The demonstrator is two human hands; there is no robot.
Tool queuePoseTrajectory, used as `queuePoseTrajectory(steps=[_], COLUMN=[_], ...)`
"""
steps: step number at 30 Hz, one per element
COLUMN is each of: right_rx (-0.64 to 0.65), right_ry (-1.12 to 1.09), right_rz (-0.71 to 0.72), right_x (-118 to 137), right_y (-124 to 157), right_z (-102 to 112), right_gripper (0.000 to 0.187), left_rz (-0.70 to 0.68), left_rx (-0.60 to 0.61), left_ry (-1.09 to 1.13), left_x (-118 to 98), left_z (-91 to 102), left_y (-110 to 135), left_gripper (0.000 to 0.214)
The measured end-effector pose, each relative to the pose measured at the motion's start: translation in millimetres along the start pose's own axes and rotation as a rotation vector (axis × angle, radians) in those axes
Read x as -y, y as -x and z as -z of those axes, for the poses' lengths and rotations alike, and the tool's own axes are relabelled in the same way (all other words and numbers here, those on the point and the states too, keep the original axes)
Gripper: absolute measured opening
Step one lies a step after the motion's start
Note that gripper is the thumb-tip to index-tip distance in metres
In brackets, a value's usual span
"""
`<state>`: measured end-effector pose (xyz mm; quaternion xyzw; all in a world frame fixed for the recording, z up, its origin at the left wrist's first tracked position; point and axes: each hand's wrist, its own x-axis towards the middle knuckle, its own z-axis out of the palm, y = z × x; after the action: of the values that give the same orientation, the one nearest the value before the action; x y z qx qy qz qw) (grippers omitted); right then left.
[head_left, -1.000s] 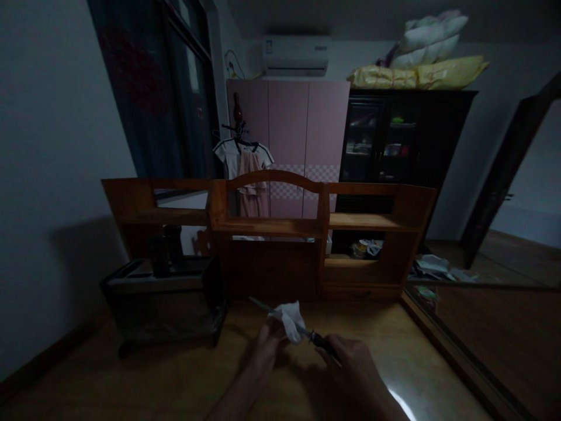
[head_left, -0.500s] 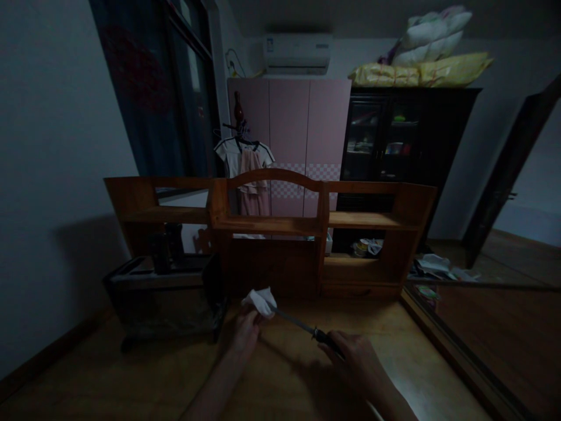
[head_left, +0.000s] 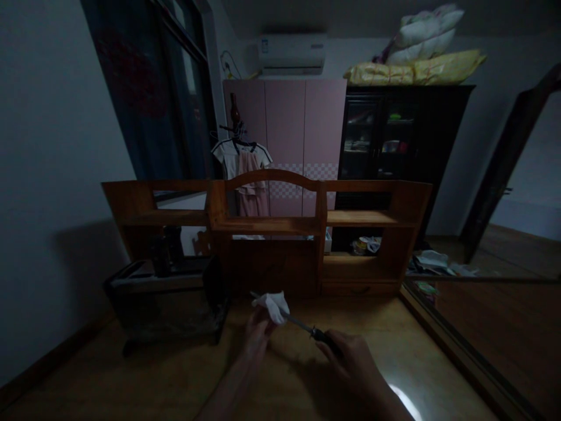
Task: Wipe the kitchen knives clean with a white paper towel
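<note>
My right hand is wrapped round the black handle of a sharpening steel, a thin grey rod with a small guard. The rod points up and to the left, over the wooden surface. My left hand pinches a white tissue folded about the far part of the rod. A short bit of the tip sticks out past the tissue on the left. Part of my left fingers is hidden behind the tissue.
A wooden shelf unit stands across the far side of the wooden surface. To the left is a dark, dusty box-shaped appliance. A raised wooden edge runs along the right. A bright light patch lies near the right forearm.
My left hand and the tissue have slid along the rod towards the handle, and the tip now shows beyond the tissue. My right hand keeps its grip. The view has shifted slightly.
</note>
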<state>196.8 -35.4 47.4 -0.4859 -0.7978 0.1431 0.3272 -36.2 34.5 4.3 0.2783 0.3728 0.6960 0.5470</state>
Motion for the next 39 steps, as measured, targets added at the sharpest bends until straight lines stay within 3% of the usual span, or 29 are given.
queuePoseTrajectory(steps=[4,6,15,24,29,39], right_rx=[0.004,0.025,0.041,0.029,0.029,0.039], right_ry=[-0.029,-0.007,0.040,0.021,0.050,0.067], right_rz=[-0.030,-0.029,-0.029,-0.047,-0.052,-0.082], right_x=[3.6,2.1,1.4,-4.0,-7.5,-8.9], right_y=[1.4,1.8,0.6,-2.0,-4.0,-7.0], right_z=[-7.8,-10.4,-8.3,-9.3,-9.9,-11.1], right_gripper=[0.030,0.032,0.033,0.031,0.030,0.031], left_rz=[0.156,0.204,0.275,0.280,0.289,0.328], left_rx=[0.272,0.319,0.252,0.320,0.300,0.318], left_ry=[-0.083,-0.083,-0.040,-0.044,-0.002,-0.048], left_x=[14.4,22.3,23.6,32.0,38.9,21.7], left_z=[-18.7,-23.9,-27.1,-28.9,-26.5,-32.3], left_y=[26.0,33.9,34.6,25.2,19.0,28.6], left_gripper=[0.038,0.041,0.038,0.030,0.039,0.040])
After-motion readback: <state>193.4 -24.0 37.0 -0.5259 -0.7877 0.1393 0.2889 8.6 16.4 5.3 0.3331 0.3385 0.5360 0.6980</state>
